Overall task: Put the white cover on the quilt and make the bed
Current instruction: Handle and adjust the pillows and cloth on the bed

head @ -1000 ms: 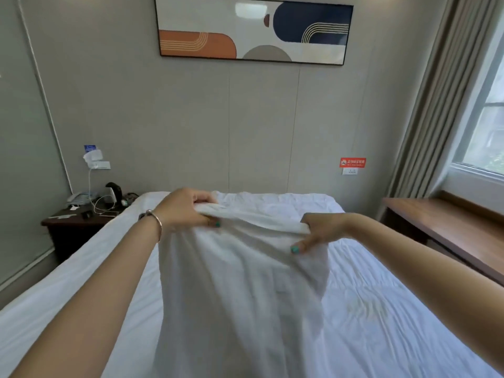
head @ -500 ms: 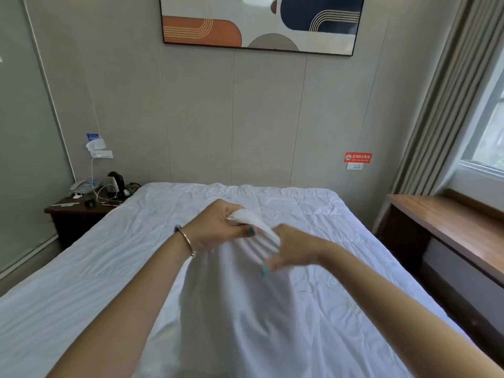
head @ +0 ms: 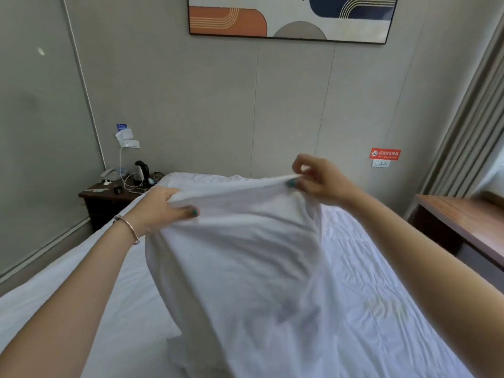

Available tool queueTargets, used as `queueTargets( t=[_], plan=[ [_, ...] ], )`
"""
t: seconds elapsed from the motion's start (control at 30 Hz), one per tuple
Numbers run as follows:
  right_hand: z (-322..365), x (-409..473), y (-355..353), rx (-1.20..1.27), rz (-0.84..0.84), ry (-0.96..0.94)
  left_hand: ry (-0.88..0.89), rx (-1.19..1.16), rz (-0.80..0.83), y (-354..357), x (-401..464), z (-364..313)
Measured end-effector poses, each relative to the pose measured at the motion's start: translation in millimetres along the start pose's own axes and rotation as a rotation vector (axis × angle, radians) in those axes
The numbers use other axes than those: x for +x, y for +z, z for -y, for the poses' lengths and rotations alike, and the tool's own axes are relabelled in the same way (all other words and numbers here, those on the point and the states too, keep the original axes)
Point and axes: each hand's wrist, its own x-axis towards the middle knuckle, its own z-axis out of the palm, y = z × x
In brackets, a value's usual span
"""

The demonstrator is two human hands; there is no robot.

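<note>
A white cover [head: 245,268] is held up above the middle of a bed [head: 381,282], its top edge stretched taut between two hands and the rest hanging in soft folds down to the white bedding. The raised cloth blocks the view of the bed's centre. At far left, a dark nightstand [head: 109,197] is crowded with a telephone, cables and a black kettle [head: 142,170]; a wooden desk [head: 463,222] is set at right beside grey curtains, and a framed abstract print [head: 291,17] is hung on the far wall. The edge is gripped in the curled fingers of the left hand [head: 161,208], a bracelet [head: 128,227] worn at the wrist, while the other end is pinched between thumb and fingertips of the right hand [head: 319,181], both arms outstretched.
</note>
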Motion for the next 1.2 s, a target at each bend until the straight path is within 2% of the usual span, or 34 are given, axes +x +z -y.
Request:
queueTargets(
  t=[0.1,0.13,0.17,0.2,0.3,0.33,0.43,0.47,0.53,0.6,0.67,0.73,0.8,0.87,0.97,1.03,1.1,1.13,1.2],
  plan=[
    [39.5,23.4,-29.4,-0.172,-0.436,-0.207,0.187,-0.043,-0.26,-25.4,19.9,-35.9],
    [46.4,27.7,-30.5,-0.212,-0.545,-0.203,0.233,-0.021,-0.332,-34.8,26.5,-49.9],
    [48.5,30.2,-26.1,-0.279,-0.587,-0.146,0.255,0.061,-0.356,-42.3,37.5,-53.2],
    [43.8,29.7,-17.2,-0.362,-0.52,-0.06,0.214,0.215,-0.323,-44.6,43.7,-58.4],
    [2.5,7.4,28.3,-0.47,-0.055,0.072,-0.105,0.821,-0.021,-30.7,52.1,-30.3],
    [-9.1,-3.0,40.8,-0.436,0.021,0.082,-0.16,0.916,0.068,-18.7,49.2,-17.5],
    [-19.5,-20.3,65.6,-0.188,0.046,0.128,-0.266,1.046,0.316,13.4,25.1,15.4],
    [-14.9,-22.8,72.5,-0.083,0.071,0.146,-0.267,0.973,0.375,25.0,17.4,21.5],
    [-1.5,-27.0,88.4,0.088,0.192,0.146,-0.168,0.538,0.411,55.4,2.6,21.9],
    [12.6,-32.7,105.1,0.213,0.298,0.135,-0.03,0.133,0.306,91.7,-12.4,8.2],
    [18.8,-39.9,115.5,0.388,0.282,0.15,-0.006,0.026,0.207,120.5,-21.5,3.3],
    [13.3,-48.3,118.2,0.555,0.301,0.2,-0.043,0.01,0.179,131.5,-28.0,9.4],
    [0.2,-60.2,121.7,0.494,0.447,0.225,0.009,-0.154,0.202,127.9,-34.9,25.8],
    [-17.0,-76.5,134.9,0.243,0.605,0.266,0.072,-0.273,0.189,116.3,-42.5,35.6],
    [-50.8,-103.3,167.5,0.086,0.71,0.437,0.116,-0.32,0.186,101.6,-49.6,51.6],
    [-73.2,-120.1,185.6,0.007,0.726,0.493,0.053,-0.275,0.147,92.8,-53.6,69.2],
    [-87.1,-130.4,193.2,0.021,0.611,0.528,-0.084,-0.1,0.124,81.7,-60.0,89.1],
    [-90.8,-132.8,195.3,0.042,0.519,0.55,-0.199,0.094,0.126,74.0,-63.3,99.6],
    [-78.0,-129.8,193.4,0.053,0.352,0.523,-0.464,0.667,0.235,63.0,-73.2,109.4]
  ],
)
